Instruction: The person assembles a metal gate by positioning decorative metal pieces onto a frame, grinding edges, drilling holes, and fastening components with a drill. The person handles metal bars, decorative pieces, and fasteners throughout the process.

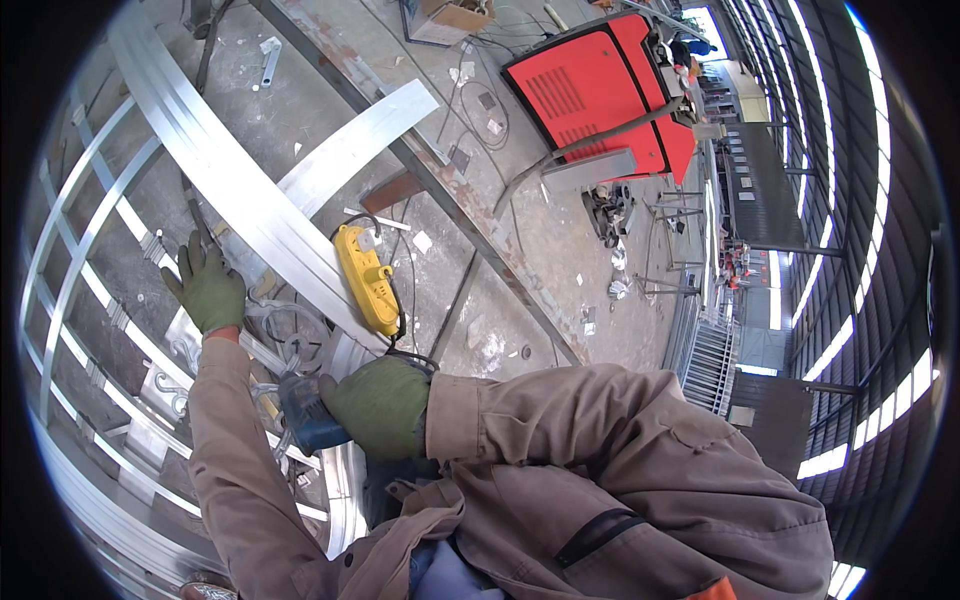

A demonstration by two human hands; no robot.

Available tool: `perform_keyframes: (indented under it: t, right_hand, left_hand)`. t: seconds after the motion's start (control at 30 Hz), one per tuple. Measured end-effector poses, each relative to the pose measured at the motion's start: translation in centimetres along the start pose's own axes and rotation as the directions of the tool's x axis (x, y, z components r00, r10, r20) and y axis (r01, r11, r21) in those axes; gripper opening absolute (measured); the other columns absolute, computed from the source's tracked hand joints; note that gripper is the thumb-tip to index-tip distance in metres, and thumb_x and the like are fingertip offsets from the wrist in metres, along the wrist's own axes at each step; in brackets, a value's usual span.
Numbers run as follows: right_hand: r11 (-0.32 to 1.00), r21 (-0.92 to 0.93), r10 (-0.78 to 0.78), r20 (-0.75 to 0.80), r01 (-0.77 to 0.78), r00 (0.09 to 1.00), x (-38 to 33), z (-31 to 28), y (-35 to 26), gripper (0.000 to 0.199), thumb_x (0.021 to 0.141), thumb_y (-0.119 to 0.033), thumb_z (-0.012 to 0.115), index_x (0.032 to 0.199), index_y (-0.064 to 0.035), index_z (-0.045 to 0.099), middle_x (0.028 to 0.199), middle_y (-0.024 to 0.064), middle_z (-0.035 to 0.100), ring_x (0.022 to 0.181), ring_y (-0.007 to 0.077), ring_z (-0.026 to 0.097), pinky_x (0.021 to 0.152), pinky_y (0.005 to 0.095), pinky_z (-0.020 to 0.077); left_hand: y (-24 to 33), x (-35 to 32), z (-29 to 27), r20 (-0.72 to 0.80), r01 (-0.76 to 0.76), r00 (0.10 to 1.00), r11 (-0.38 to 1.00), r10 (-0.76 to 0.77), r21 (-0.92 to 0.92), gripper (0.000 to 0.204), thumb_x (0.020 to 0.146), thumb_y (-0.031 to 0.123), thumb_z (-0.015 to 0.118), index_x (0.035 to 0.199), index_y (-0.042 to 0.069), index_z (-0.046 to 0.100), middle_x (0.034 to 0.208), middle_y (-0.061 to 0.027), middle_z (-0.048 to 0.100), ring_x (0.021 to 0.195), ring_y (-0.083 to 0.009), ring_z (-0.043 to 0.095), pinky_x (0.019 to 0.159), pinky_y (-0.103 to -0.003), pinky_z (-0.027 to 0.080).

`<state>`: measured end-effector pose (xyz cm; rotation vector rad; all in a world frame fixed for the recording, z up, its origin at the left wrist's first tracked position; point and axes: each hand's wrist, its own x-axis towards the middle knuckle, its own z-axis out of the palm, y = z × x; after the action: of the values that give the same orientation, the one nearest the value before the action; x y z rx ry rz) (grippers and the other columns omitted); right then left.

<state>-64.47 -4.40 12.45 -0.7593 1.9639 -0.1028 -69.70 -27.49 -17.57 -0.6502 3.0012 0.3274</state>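
Observation:
My right hand (378,410), in a green glove, is wrapped round a blue power tool (312,412), whose exact kind I cannot make out. My left hand (208,288), gloved the same way, reaches forward with its fingers spread over the metalwork; whether it presses on a piece is unclear. Scroll-shaped metal ornaments (290,328) lie between the two hands. A broad silvery metal profile (215,150) runs diagonally past them. Against its right side sits a yellow power strip (366,280) with a plug and a dark cable.
Curved metal framework (62,250) fills the left side. A shorter metal strip (360,145) crosses toward a rusty steel beam (470,215). Beyond stand a red machine cabinet (600,95) and a cardboard box (450,18). Cables and scraps litter the concrete floor (600,280).

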Motion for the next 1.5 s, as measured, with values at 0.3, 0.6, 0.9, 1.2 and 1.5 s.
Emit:
perform_keyframes:
  t: [0.3,0.6,0.9,1.2,1.5]
  right_hand:
    - [1.000,-0.022,0.008,0.010,-0.007,1.000,0.0,-0.7,-0.8,0.042,0.092,-0.011,0.081,0.130,0.0047,0.075,0.103,0.0261,0.085,0.102,0.0477,0.086,0.088,0.0588,0.0679]
    - [0.994,-0.107,0.013,0.084,-0.004,0.996,1.2,-0.6,-1.6,0.052,0.100,-0.015,0.073,0.145,0.0081,0.062,0.098,0.0258,0.083,0.098,0.0493,0.086,0.083,0.0618,0.0672]
    - [0.993,-0.115,-0.021,0.083,0.031,0.996,1.6,-0.9,-1.8,0.049,0.101,-0.015,0.073,0.143,0.0076,0.064,0.097,0.0256,0.083,0.098,0.0487,0.086,0.083,0.0621,0.0671]
    - [0.992,-0.123,0.020,0.021,-0.018,1.000,1.8,-0.4,-1.5,0.037,0.093,-0.013,0.080,0.127,0.0003,0.080,0.107,0.0239,0.087,0.102,0.0454,0.087,0.088,0.0557,0.0681]
    - [0.998,-0.032,-0.059,-0.183,0.054,0.981,0.0,0.3,-1.7,0.051,0.093,-0.021,0.085,0.139,-0.0072,0.070,0.100,0.0216,0.085,0.092,0.0490,0.083,0.079,0.0577,0.0655]
  left_hand:
    - [-0.1,0.3,-0.6,0.032,0.012,0.999,1.000,-0.011,-0.016,0.046,0.096,0.023,0.075,0.141,0.017,0.083,0.189,-0.0028,0.048,0.177,-0.0321,0.040,0.148,-0.068,0.013]
    - [-0.2,0.3,-1.4,0.059,0.022,0.998,0.999,-0.020,-0.030,0.056,0.093,0.023,0.077,0.149,0.018,0.081,0.189,-0.0028,0.049,0.177,-0.0311,0.039,0.149,-0.067,0.011]
    - [-0.2,0.2,-2.0,0.070,0.004,0.998,0.999,-0.002,-0.034,0.057,0.093,0.024,0.078,0.150,0.015,0.079,0.187,-0.0039,0.051,0.176,-0.0320,0.041,0.148,-0.068,0.014]
    - [1.1,-0.2,-1.5,0.080,-0.016,0.997,0.997,0.022,-0.079,0.058,0.092,0.024,0.078,0.148,0.013,0.079,0.186,-0.0057,0.052,0.175,-0.0341,0.042,0.147,-0.070,0.015]
    - [-1.9,-0.6,1.6,-0.175,-0.136,0.977,0.989,0.124,-0.056,0.041,0.103,0.027,0.070,0.140,0.014,0.083,0.171,-0.0120,0.067,0.168,-0.0368,0.051,0.138,-0.075,0.031]
